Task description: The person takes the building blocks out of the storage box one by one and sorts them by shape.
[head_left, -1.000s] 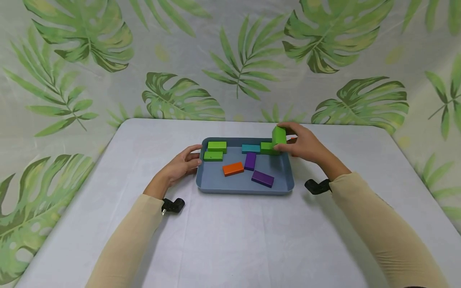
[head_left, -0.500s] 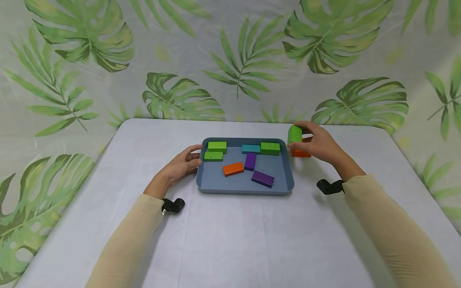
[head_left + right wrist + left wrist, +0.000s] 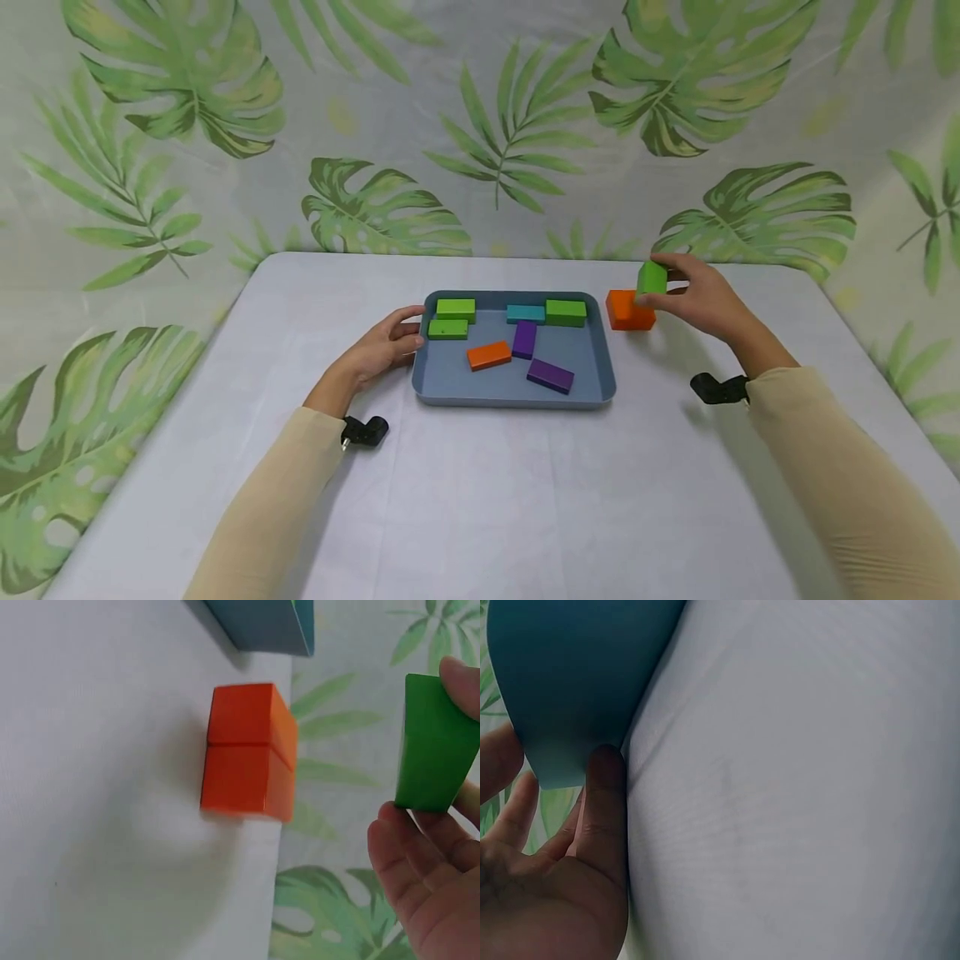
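Note:
My right hand [image 3: 705, 296] pinches a green block [image 3: 652, 280] between thumb and fingers, up off the table. In the right wrist view the green block [image 3: 437, 742] is apart from two orange blocks [image 3: 247, 750] that stand against each other. Those orange blocks [image 3: 626, 312] are just right of a blue-grey tray [image 3: 510, 407] in the head view. My left hand [image 3: 381, 346] touches the tray's left side with relaxed fingers; the left wrist view has its fingertips against the tray wall [image 3: 577, 690].
Inside the tray lie two green blocks [image 3: 456, 309] at the back left, a teal block [image 3: 525, 314] beside another green block [image 3: 566, 313], an orange block [image 3: 489, 356] and two purple blocks [image 3: 551, 376]. A leaf-print cloth [image 3: 495, 125] hangs behind the white table [image 3: 480, 500].
My right hand has carried the green block from above the tray's back right corner rightward, past the orange blocks, which now show more fully. My left hand stays at the tray.

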The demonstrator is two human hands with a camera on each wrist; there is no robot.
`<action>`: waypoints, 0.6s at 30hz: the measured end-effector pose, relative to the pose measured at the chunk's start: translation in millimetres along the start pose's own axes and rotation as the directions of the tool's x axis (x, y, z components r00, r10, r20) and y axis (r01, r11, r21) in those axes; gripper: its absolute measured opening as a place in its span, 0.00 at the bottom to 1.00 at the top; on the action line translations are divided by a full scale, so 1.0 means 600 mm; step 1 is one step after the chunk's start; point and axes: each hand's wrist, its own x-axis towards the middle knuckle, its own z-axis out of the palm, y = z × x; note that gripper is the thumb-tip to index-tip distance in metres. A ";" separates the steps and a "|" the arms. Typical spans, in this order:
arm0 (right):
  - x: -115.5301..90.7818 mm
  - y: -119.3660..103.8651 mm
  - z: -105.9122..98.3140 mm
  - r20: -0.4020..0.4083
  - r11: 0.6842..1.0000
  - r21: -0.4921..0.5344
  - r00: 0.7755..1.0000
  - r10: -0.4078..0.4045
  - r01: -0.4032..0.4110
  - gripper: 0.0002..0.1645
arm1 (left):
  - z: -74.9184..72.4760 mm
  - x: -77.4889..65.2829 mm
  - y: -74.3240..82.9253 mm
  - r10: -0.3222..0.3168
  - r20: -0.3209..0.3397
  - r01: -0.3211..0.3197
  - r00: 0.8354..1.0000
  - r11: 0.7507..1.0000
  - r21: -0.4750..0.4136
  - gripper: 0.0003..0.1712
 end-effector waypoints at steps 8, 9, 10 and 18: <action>-0.002 0.029 -0.010 -0.016 0.999 -0.017 0.999 0.031 -0.031 0.52 | 0.000 0.001 -0.002 0.003 0.011 -0.003 1.000 1.000 0.008 0.38; -0.002 0.033 -0.011 -0.015 0.999 -0.020 0.999 0.039 -0.039 0.52 | 0.000 0.001 -0.002 0.004 0.014 -0.004 1.000 1.000 0.007 0.38; -0.003 0.038 -0.012 -0.015 0.999 -0.024 0.999 0.045 -0.045 0.52 | 0.000 0.001 -0.002 0.004 0.016 -0.004 1.000 1.000 0.004 0.38; 0.001 0.078 -0.019 0.011 0.996 -0.029 0.996 0.085 -0.085 0.52 | -0.001 0.001 -0.003 0.002 0.002 -0.002 1.000 1.000 0.004 0.39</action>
